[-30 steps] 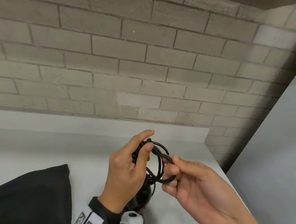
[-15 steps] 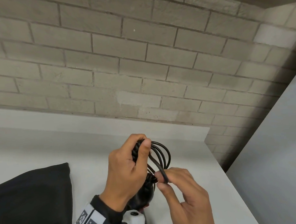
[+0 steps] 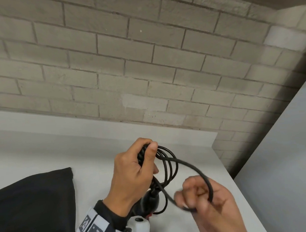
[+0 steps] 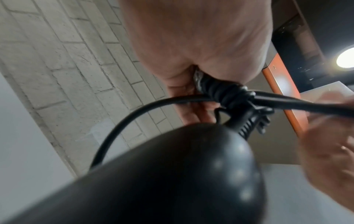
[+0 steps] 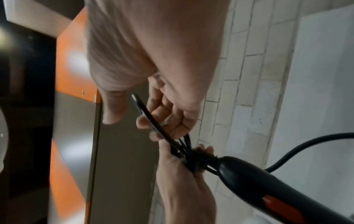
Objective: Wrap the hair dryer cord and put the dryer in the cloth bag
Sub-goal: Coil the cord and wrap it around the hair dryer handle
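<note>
Left hand (image 3: 132,172) grips coiled loops of thin black rubber cord (image 3: 169,164) above the white desk (image 3: 200,159); right hand (image 3: 204,196) pinches its loose strand near the desk's right edge.

Hair dryer (image 3: 149,202): black, red-orange switch patch on handle, held off the counter (image 3: 44,153) w/ cord end up, body mostly hidden in head view. Cord (image 3: 170,161): black, several loops bunched above the ribbed strain relief, turns wound tight round the bunch; one loose strand arcs out to the right. Cloth bag (image 3: 33,207): black, lying flat at counter's near-left, well apart from dryer.
</note>
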A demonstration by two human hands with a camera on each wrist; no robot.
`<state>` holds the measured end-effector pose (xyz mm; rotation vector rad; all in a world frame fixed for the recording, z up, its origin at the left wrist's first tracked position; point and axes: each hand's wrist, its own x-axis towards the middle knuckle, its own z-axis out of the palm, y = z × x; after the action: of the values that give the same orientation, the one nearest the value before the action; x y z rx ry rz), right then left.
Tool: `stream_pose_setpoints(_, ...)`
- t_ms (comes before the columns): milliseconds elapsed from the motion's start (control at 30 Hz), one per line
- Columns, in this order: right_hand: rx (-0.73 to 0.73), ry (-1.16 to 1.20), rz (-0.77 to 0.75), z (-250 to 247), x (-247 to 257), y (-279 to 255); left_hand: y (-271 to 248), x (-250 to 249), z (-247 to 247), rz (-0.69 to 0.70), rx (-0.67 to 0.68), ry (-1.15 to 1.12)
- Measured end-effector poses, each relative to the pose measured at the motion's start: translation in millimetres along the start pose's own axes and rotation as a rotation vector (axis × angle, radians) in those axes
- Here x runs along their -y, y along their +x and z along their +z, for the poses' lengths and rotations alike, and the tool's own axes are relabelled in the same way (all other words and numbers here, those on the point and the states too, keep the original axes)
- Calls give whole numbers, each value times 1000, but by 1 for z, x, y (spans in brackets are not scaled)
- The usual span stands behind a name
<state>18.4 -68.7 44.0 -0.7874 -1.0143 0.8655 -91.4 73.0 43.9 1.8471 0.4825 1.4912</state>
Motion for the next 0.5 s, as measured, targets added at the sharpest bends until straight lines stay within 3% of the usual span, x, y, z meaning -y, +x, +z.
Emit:
stream_pose_setpoints(100, -18, -377, -217, 5, -22, -1, -1, -1, 2, -29, 9, -20)
stream_pose_setpoints(167, -113, -581, -317, 9, -31, -1, -1, -2, 2, -38, 12, -21)
stream_pose_setpoints(267, -214, -716, -436, 16, -33, -1, -1, -1, 2, -44, 19, -12)
stream_pose_setpoints(333, -289, -605, -351, 23, -21, 0, 0, 1, 0, -58, 4, 0)
stream_pose_setpoints(500, -463, -70, -9, 8, 25, -3, 9, 13, -14, -123, -89, 12)
